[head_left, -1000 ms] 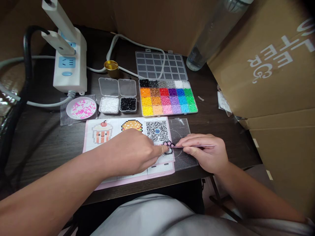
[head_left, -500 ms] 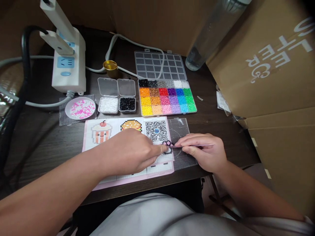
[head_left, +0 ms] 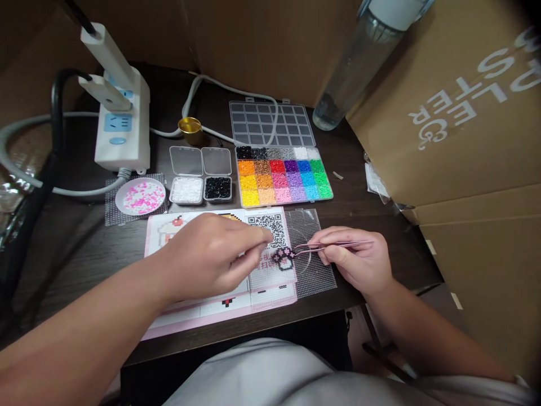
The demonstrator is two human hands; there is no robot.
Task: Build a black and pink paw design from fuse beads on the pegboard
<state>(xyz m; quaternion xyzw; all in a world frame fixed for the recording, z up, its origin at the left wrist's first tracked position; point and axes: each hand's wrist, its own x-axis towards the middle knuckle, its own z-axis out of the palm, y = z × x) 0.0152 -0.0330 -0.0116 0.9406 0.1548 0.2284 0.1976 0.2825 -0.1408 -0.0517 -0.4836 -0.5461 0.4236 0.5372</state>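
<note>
A small paw-shaped bead piece (head_left: 284, 260), with black outlines and pink spots, lies on a clear pegboard (head_left: 315, 270) whose left part overlaps the pattern sheet (head_left: 196, 330). My right hand (head_left: 357, 256) grips pink tweezers (head_left: 357, 243) between thumb and fingers. Their two tips are spread apart near the right edge of the paw. Just above and left of the beads is my left hand (head_left: 222, 254), its thumb and index finger pressed together over the sheet's QR code. Whatever those fingertips hold, if anything, cannot be made out.
A bead box (head_left: 285, 180) with many colours stands behind the sheet, beside small cases of white beads (head_left: 186, 190) and black beads (head_left: 217, 188). Further left are a dish (head_left: 140, 196) with pink and white beads and a power strip (head_left: 122, 124). A bottle (head_left: 357, 70) stands back right.
My left hand has lifted off the bead piece and moved up and left, uncovering the paw. The tweezers' arms now show spread apart. The camera view has shifted slightly.
</note>
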